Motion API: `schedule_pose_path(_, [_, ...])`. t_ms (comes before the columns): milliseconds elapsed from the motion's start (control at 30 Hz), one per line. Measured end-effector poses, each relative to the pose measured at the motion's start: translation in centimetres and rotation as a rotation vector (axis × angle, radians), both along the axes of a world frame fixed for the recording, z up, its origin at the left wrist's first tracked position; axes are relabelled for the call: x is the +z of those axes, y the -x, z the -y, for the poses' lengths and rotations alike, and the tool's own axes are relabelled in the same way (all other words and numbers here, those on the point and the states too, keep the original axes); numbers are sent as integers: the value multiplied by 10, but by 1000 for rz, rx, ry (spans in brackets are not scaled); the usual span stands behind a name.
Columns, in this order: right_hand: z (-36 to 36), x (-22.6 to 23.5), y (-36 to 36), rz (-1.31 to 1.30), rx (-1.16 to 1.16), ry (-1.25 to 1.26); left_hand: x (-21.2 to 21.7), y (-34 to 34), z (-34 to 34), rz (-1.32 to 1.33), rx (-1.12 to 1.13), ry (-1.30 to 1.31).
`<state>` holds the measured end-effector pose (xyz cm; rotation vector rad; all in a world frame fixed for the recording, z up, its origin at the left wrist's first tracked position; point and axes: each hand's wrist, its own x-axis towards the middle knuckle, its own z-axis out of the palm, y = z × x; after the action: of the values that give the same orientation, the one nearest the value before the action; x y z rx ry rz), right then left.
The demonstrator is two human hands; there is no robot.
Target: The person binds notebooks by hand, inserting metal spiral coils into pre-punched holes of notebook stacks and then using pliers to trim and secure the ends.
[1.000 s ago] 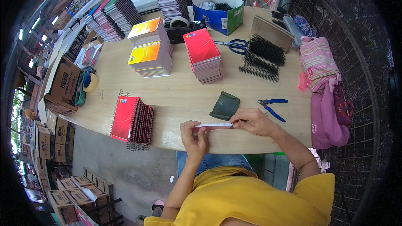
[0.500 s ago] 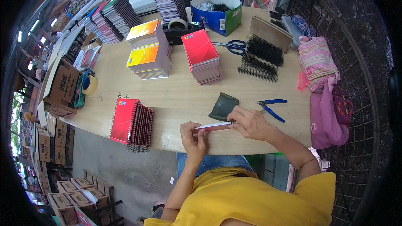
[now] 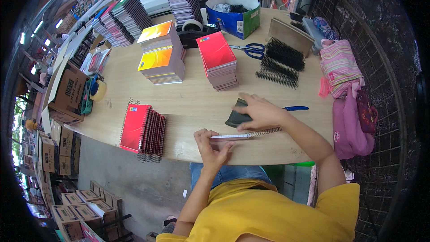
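Note:
My left hand (image 3: 212, 148) grips a small notebook (image 3: 233, 137) at its left end, thumb below and fingers above, with its edge turned up. From the notebook's right end a wire coil (image 3: 265, 131) sticks out, partly threaded along the edge. My right hand (image 3: 260, 113) is open, fingers spread over a dark green pad (image 3: 236, 115); whether the fingertips press on it I cannot tell. Blue-handled pliers (image 3: 296, 108) lie mostly hidden behind my right wrist. To the left, a stack of red notebooks (image 3: 134, 127) has coils in their edges.
A red notebook stack (image 3: 217, 56) and a yellow-orange one (image 3: 156, 59) stand farther back. Blue scissors (image 3: 254, 51) lie beside black wire coils (image 3: 282, 58). A blue-green box (image 3: 237, 21), a tape dispenser (image 3: 192, 32) and pink bags (image 3: 351, 127) sit near the edges.
My right hand has let go of the coil end and moved up and left over the dark green pad, its fingers spreading. The coil now shows; the pliers are more covered.

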<state>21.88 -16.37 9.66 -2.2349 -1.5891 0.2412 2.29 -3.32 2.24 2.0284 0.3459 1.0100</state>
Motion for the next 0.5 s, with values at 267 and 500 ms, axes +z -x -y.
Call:
schedule_pose_path(267, [18, -9, -42, -1030, 341, 97, -3, -6, -14, -36, -7, 60])
schedule_pose_path(500, [16, -1, -32, -916, 290, 101, -12, -11, -17, -24, -70, 159])
